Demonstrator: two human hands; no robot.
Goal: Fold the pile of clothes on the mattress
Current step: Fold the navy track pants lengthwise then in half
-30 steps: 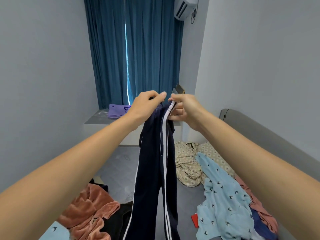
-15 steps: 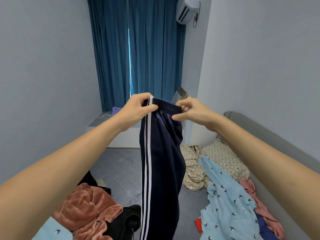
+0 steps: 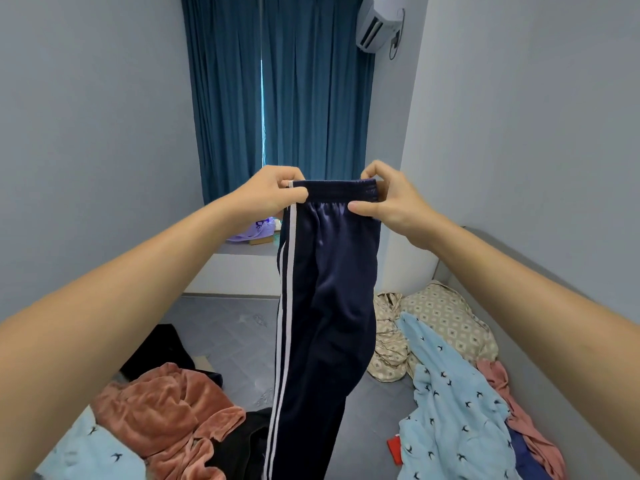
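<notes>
Navy track trousers (image 3: 325, 306), satin sheen, two white side stripes down the left edge: held aloft at frame centre, hanging full length with the legs dropping out of the bottom edge, clear of the mattress (image 3: 239, 337). The waistband is stretched level between both hands, presumably so the legs fall one over the other and the garment straightens under its own weight ahead of a first fold. Left hand (image 3: 273, 195): thumb and fingers pinched on the striped corner of the waistband. Right hand (image 3: 388, 199): thumb and curled fingers clamped on the opposite corner; both arms reach forward at about the same height, which keeps the band taut and untwisted. Below, on the grey mattress, unfolded items remain, so the task looks to be at an early stage: a rust-pink plush garment (image 3: 162, 410) at lower left, a black garment (image 3: 242, 448) beside it, a pale-blue bird-print garment (image 3: 453, 407) at lower right with a pink piece (image 3: 519, 420) along its far side, and a beige patterned cloth (image 3: 388, 337) next to a matching pillow (image 3: 446, 317) at middle right. Background: teal curtains (image 3: 277, 91) at top centre, an air conditioner (image 3: 377, 22) at upper right, a purple bag (image 3: 256, 230) on the window ledge behind the left hand.
</notes>
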